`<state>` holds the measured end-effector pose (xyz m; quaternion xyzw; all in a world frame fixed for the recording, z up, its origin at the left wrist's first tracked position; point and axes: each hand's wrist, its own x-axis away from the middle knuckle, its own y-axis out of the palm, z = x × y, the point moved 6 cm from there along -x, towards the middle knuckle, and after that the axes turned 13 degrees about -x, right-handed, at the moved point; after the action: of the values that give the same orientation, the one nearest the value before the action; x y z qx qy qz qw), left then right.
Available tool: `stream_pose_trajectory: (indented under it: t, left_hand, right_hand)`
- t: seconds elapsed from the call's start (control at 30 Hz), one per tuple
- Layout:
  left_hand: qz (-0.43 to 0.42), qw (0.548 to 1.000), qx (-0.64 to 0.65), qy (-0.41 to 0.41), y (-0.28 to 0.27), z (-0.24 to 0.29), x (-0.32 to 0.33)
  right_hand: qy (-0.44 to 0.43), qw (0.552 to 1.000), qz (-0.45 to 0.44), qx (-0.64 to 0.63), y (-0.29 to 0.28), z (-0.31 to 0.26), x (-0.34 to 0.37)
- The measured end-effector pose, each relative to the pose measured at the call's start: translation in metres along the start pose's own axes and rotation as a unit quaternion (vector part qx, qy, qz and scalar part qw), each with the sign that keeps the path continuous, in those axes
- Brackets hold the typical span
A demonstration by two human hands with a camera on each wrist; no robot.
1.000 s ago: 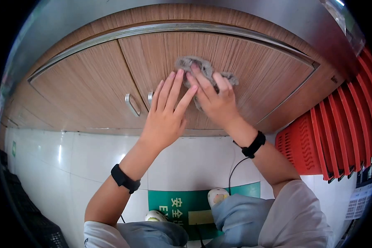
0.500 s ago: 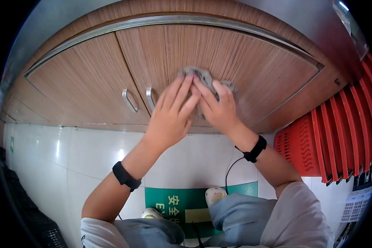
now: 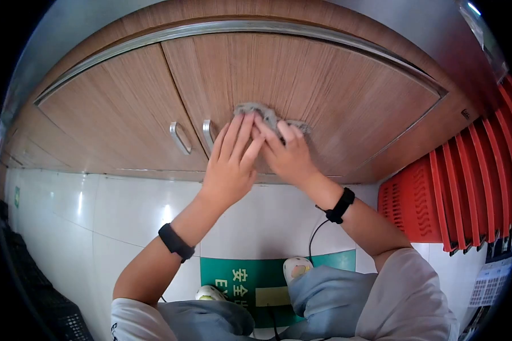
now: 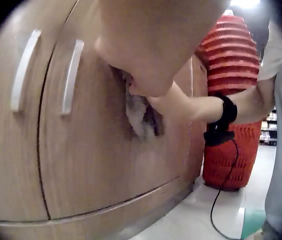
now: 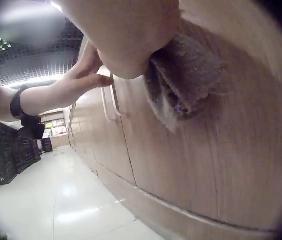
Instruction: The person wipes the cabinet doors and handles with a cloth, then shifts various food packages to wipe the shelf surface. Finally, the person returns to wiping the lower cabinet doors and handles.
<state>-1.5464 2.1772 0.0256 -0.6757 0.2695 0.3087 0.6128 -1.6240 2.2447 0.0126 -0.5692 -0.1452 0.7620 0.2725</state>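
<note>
A crumpled grey cloth (image 3: 264, 111) lies against the wood-grain cabinet door (image 3: 347, 96), right of its handle. My right hand (image 3: 290, 159) grips the cloth and presses it on the door, some fingers bent over it; the thumb is hard to make out. My left hand (image 3: 228, 170) is beside it, its fingers straight, their tips at the cloth's lower left edge and against the right fingers. In the right wrist view folds of the cloth (image 5: 186, 75) stick out past the hand. The left wrist view shows the cloth (image 4: 142, 117) below the hands.
Two metal handles (image 3: 180, 138) stand out from the doors on the left. Stacked red baskets (image 3: 409, 199) are at the right, and black crates (image 5: 11, 150) line the far side. A thin cable (image 4: 213, 205) hangs from the right wristband. A green floor mat (image 3: 210, 270) lies by the feet.
Both hands and the cloth have moved lower on the door, and in the last half second a little to the left. The hands keep much the same pose.
</note>
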Motion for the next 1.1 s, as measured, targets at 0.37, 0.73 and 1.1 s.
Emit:
stream_pose_trajectory:
  t: [0.37,0.73,1.1]
  left_hand:
    - [-0.043,0.994,-0.051,0.083,-0.025,0.017,-0.048]
    - [-0.174,0.976,0.072,0.112,0.031,0.063,-0.019]
    - [-0.147,0.978,0.053,0.141,0.027,0.087,-0.042]
  right_hand:
    - [-0.021,0.988,0.039,0.150,-0.060,0.063,-0.021]
    - [-0.008,0.996,0.004,0.088,-0.008,0.056,0.098]
    - [0.094,0.990,0.051,0.091,-0.072,0.094,0.068]
